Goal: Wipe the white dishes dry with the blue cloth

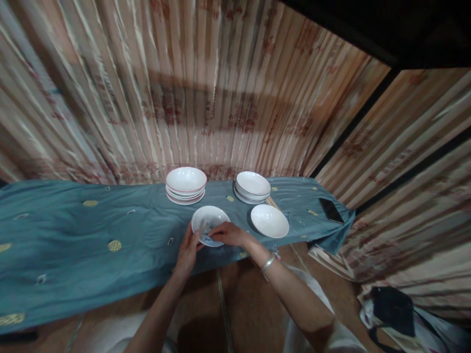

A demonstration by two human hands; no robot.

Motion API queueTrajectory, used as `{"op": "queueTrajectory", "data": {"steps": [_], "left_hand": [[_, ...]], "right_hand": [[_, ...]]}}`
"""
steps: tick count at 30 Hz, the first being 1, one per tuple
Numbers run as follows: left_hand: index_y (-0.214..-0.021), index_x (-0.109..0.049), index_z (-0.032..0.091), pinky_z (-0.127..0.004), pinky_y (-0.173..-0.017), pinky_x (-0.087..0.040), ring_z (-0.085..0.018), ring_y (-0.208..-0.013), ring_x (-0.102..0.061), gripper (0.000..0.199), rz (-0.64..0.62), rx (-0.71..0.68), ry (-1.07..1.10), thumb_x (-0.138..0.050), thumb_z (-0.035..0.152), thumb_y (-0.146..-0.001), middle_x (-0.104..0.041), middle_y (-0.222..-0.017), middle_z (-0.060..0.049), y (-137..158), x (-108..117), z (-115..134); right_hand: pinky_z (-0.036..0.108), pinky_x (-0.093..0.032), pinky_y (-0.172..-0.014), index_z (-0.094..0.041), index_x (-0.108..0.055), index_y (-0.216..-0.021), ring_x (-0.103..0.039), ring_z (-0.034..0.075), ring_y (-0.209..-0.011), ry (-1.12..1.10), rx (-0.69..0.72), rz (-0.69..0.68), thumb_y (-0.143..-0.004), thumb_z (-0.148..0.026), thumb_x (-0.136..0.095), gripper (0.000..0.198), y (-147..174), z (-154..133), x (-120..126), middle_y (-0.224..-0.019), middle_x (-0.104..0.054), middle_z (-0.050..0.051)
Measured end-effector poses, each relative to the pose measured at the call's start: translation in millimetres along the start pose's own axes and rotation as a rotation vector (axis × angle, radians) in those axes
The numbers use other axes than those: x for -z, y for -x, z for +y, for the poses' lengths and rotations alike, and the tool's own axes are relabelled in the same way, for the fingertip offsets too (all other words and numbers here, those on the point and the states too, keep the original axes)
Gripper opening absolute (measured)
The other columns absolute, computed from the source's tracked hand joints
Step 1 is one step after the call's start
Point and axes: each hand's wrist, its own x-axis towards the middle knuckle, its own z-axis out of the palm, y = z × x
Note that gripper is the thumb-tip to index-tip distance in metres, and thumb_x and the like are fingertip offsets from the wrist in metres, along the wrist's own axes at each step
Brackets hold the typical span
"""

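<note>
A white plate (211, 212) with a raised rim is tilted slightly at the front of the cloth-covered table. At its left edge, my left hand (189, 249) has its fingers closed around the rim. My right hand (228, 233) reaches over the right side into the plate, fingers pressed together on a pale blue-grey, cloth-like piece (208, 239). That piece is blurred and partly hidden by the fingers. Just to the right lies another white plate (270, 220), apart from both hands.
A stack of red-rimmed white plates (186, 178) stands behind on the left, and a dark-rimmed stack (253, 183) on the right. A black phone (331, 210) lies at the table's right end. Curtains (206, 98) hang behind the green tablecloth (91, 235). A bag (393, 311) is at lower right.
</note>
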Motion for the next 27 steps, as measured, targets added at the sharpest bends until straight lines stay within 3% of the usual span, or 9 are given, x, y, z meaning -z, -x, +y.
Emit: {"op": "queueTrajectory", "data": {"steps": [6, 11, 14, 19, 24, 27], "left_hand": [[-0.145, -0.039, 0.026, -0.035, -0.086, -0.057, -0.029, -0.122, -0.056, 0.067, -0.003, -0.014, -0.036, -0.06, 0.04, -0.084, -0.045, -0.147, -0.011, 3, -1, 5], [-0.145, -0.039, 0.028, -0.035, -0.086, -0.057, -0.028, -0.119, -0.058, 0.066, 0.002, 0.008, -0.027, -0.06, 0.04, -0.084, -0.046, -0.146, -0.01, 2, -1, 6], [-0.144, -0.041, 0.027, -0.036, -0.086, -0.057, -0.028, -0.116, -0.06, 0.065, -0.011, 0.008, -0.009, -0.061, 0.039, -0.084, -0.047, -0.146, -0.011, 1, -1, 6], [-0.143, -0.043, 0.026, -0.033, -0.086, -0.057, -0.026, -0.115, -0.062, 0.064, -0.03, 0.004, 0.019, -0.063, 0.037, -0.083, -0.049, -0.144, -0.01, 1, -1, 8], [-0.144, -0.041, 0.026, -0.033, -0.085, -0.058, -0.026, -0.113, -0.063, 0.066, -0.026, 0.04, 0.038, -0.064, 0.035, -0.083, -0.051, -0.143, -0.01, 0, 0, 9], [-0.146, -0.038, 0.027, -0.034, -0.086, -0.057, -0.026, -0.117, -0.061, 0.065, -0.026, 0.053, 0.051, -0.061, 0.033, -0.085, -0.048, -0.146, -0.01, -2, 0, 8]], "right_hand": [[0.03, -0.046, -0.086, -0.015, -0.075, -0.096, -0.064, 0.023, -0.098, 0.594, -0.022, 0.091, -0.087, -0.012, -0.049, 0.028, 12, -15, 0, -0.098, -0.074, 0.011], [0.033, -0.046, -0.09, -0.01, -0.07, -0.095, -0.06, 0.023, -0.102, 0.798, -0.143, 0.249, -0.089, -0.008, -0.046, 0.025, -8, -4, -11, -0.098, -0.069, 0.017], [0.036, -0.045, -0.094, -0.01, -0.065, -0.105, -0.057, 0.022, -0.105, 0.739, -0.16, 0.398, -0.091, -0.009, -0.044, 0.025, -22, 4, -12, -0.104, -0.065, 0.017], [0.04, -0.044, -0.099, -0.014, -0.056, -0.123, -0.054, 0.023, -0.112, 0.401, -0.069, 0.632, -0.089, -0.009, -0.044, 0.037, -43, 13, -14, -0.12, -0.059, 0.016], [0.042, -0.037, -0.109, -0.017, -0.057, -0.124, -0.048, 0.022, -0.124, 0.159, 0.049, 0.649, -0.087, -0.01, -0.046, 0.039, -59, 12, -22, -0.127, -0.057, 0.012], [0.036, -0.04, -0.106, -0.02, -0.06, -0.119, -0.053, 0.019, -0.119, 0.083, 0.083, 0.603, -0.085, -0.01, -0.048, 0.038, -61, 2, -27, -0.124, -0.059, 0.008]]}}
